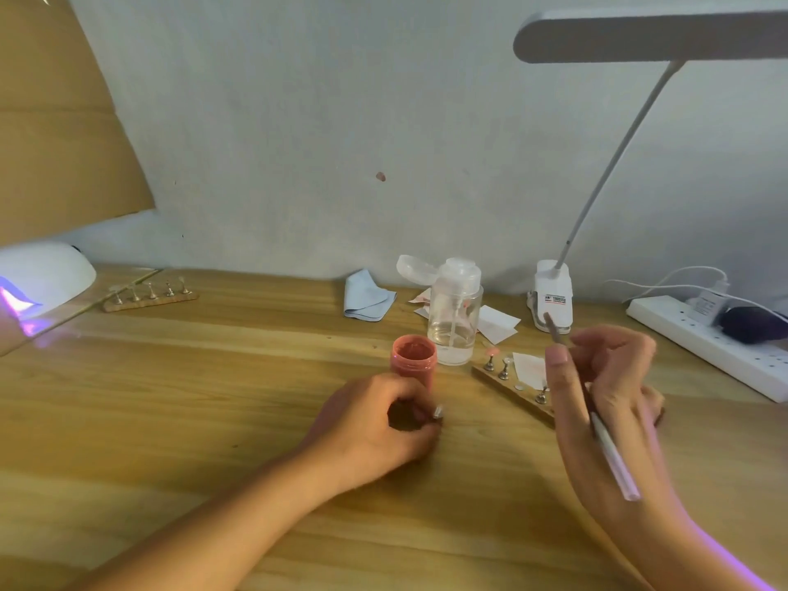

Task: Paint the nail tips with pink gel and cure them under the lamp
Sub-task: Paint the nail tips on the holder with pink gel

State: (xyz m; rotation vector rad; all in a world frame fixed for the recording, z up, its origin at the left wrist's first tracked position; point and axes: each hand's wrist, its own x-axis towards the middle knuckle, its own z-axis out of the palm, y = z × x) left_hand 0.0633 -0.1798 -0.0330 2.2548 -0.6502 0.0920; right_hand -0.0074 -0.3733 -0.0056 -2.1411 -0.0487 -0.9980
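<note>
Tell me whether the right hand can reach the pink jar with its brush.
Probably yes. The pink jar looks uncovered, bare table lies between it and the right hand holding the brush; the left hand rests in front of the jar, not over it.

Single head view, looking forward and down, near wooden table (213, 377)

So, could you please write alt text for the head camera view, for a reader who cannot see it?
Over a wooden table, the person's left hand pinches a small silvery stand beside an open jar of pink gel, and the right hand holds a thin brush. A curing lamp glows purple at far left.
</note>
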